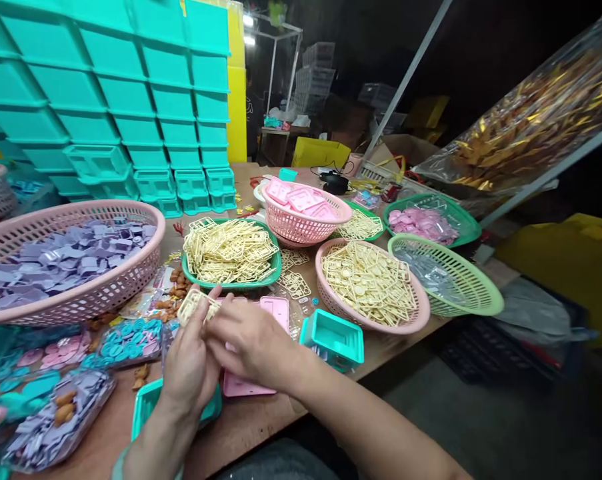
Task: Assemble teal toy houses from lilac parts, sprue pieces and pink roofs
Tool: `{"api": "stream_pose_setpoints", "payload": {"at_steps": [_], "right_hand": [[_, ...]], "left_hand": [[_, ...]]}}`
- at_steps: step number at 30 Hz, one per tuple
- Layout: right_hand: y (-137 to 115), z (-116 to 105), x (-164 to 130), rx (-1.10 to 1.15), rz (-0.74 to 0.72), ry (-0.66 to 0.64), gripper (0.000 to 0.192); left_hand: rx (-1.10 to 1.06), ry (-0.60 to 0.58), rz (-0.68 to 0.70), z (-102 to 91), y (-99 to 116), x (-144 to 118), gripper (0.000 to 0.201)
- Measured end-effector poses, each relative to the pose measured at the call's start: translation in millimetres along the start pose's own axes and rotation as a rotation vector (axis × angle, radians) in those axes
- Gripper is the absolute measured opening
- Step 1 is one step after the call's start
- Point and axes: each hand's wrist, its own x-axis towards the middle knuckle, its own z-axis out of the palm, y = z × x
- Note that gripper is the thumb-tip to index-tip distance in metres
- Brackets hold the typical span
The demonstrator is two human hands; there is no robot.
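My left hand (188, 363) and my right hand (248, 340) meet above the table's near edge, both gripping a small cream plastic frame piece (193, 303) between the fingertips. Under my hands lies a flat pink plastic tray (275, 310). A teal plastic box (148, 403) sits below my left wrist, and another teal box (333, 340) stands just right of my right hand. A green basket (231, 257) heaped with cream frame pieces is directly behind my hands.
A large pink basket of lilac parts (65, 263) is at the left. A pink basket of cream parts (371, 287), a green basket (445, 277) and a pink basket of pink trays (305, 210) stand to the right. Teal crates (131, 100) are stacked behind. The table edge drops off at right.
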Motion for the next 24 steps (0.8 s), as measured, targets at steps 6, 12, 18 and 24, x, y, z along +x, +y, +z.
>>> {"api": "stream_pose_setpoints", "payload": {"at_steps": [6, 12, 18, 24], "right_hand": [[70, -38, -7, -0.256, 0.791, -0.396, 0.022], [129, -20, 21, -0.296, 0.980, -0.659, 0.036], [83, -38, -10, -0.209, 0.815, -0.471, 0.029], [57, -12, -28, 0.641, 0.590, -0.089, 0.034]], "left_hand": [[-0.008, 0.104, -0.236, 17.4, -14, -8, 0.032], [-0.072, -0.007, -0.441, 29.1, -33, -14, 0.032], [-0.159, 0.023, -0.237, 18.5, -35, -8, 0.024], [-0.267, -0.018, -0.312, 17.5, -26, 3, 0.032]]}}
